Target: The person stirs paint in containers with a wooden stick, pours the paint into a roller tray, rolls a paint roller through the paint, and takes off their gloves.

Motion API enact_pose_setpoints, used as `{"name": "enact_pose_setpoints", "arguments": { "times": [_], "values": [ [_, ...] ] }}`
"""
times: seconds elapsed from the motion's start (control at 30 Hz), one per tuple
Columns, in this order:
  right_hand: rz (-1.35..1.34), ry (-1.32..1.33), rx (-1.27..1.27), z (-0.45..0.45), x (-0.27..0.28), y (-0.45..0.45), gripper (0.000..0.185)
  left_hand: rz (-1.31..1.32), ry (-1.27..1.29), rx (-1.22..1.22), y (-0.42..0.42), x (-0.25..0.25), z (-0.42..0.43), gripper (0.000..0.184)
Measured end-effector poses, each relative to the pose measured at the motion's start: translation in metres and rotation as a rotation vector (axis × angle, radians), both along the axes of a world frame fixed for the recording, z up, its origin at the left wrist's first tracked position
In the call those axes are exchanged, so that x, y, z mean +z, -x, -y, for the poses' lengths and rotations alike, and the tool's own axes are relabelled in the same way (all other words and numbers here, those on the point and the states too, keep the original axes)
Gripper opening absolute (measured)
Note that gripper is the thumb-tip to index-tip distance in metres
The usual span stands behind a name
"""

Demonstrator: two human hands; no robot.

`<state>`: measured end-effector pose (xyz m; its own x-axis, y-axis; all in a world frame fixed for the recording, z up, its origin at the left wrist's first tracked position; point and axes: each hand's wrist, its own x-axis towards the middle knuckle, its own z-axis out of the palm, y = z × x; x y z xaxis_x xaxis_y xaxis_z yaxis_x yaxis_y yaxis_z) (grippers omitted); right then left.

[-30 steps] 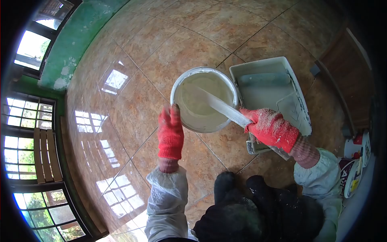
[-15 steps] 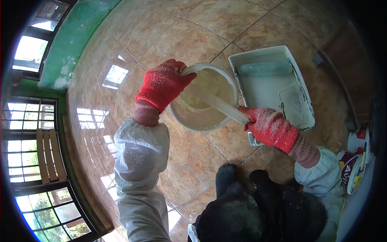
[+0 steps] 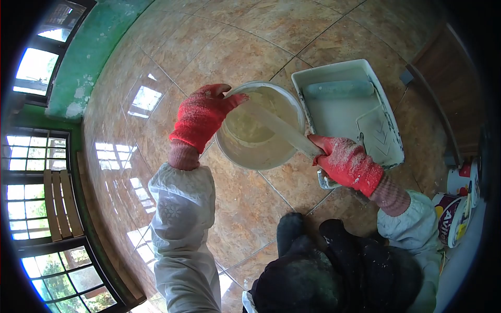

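My left hand [image 3: 204, 116], in a red work glove, is closed on the far-left rim of a round white bucket [image 3: 261, 166], its thumb reaching over the edge. Pale, creamy liquid [image 3: 253, 125] lies inside. My right hand [image 3: 350, 164], gloved in red and dusted with white, is wrapped round the near end of a pale flat stick [image 3: 282, 129]. The stick slants across the bucket, its far end close to my left thumb; I cannot tell how deep that end sits. Beside the bucket, a white paint tray [image 3: 394, 154] holds a pale blue-green paint roller [image 3: 338, 89].
Glossy brown tiles [image 3: 245, 208] cover the floor. A dark wooden piece [image 3: 443, 88] stands right of the tray. Labelled paint buckets [image 3: 446, 216] sit at the lower right. Along the left are a green wall [image 3: 83, 68] and barred windows [image 3: 34, 201]. My dark-clad knees show below.
The stick's far end has moved up and left, toward my left hand at the rim. My left hand has shifted slightly down and left; the whole view has also drifted a little.
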<state>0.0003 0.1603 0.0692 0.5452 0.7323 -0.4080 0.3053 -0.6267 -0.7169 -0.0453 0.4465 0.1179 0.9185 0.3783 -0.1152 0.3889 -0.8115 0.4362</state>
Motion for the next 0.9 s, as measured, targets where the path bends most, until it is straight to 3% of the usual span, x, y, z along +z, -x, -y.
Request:
{"name": "enact_pose_setpoints", "arguments": {
  "times": [0.03,0.17,0.23,0.3,0.37,0.5,0.6,0.67,0.73,0.83,0.9],
  "values": [
    [0.004,0.002,-0.003,0.001,0.000,-0.001,0.040,0.010,0.063,0.019,-0.001,0.001,0.000,0.057],
    [-0.104,-0.097,-0.119,0.003,-0.006,-0.006,0.029,0.133,0.201,0.172,0.000,-0.016,-0.009,0.057],
    [-0.125,-0.137,-0.150,0.002,-0.004,-0.009,0.023,0.427,0.689,0.320,0.013,-0.043,-0.021,0.057],
    [-0.253,-0.107,-0.203,0.000,0.002,-0.012,0.023,0.498,0.518,0.355,0.038,-0.058,-0.005,0.058],
    [-0.271,-0.133,-0.221,-0.001,0.005,-0.012,0.022,0.515,0.595,0.360,0.056,-0.093,0.003,0.055],
    [-0.342,-0.107,-0.204,-0.003,0.009,-0.013,0.030,0.541,0.805,0.303,0.076,-0.113,0.067,0.055],
    [-0.341,-0.180,-0.217,-0.002,-0.001,-0.008,0.022,0.562,0.694,0.407,0.077,-0.138,0.090,0.060],
    [-0.333,-0.192,-0.224,-0.002,-0.002,-0.006,0.021,0.573,0.736,0.473,0.076,-0.139,0.098,0.060],
    [-0.323,-0.205,-0.229,-0.002,-0.004,-0.003,0.021,0.472,1.018,0.642,0.069,-0.107,0.110,0.051],
    [-0.295,-0.216,-0.201,0.000,-0.001,-0.001,0.020,0.584,1.004,0.558,0.065,-0.111,0.084,0.042],
    [-0.328,-0.124,-0.118,0.003,0.014,0.001,0.035,0.537,0.900,0.517,0.063,-0.100,0.062,0.039]
  ]
}}
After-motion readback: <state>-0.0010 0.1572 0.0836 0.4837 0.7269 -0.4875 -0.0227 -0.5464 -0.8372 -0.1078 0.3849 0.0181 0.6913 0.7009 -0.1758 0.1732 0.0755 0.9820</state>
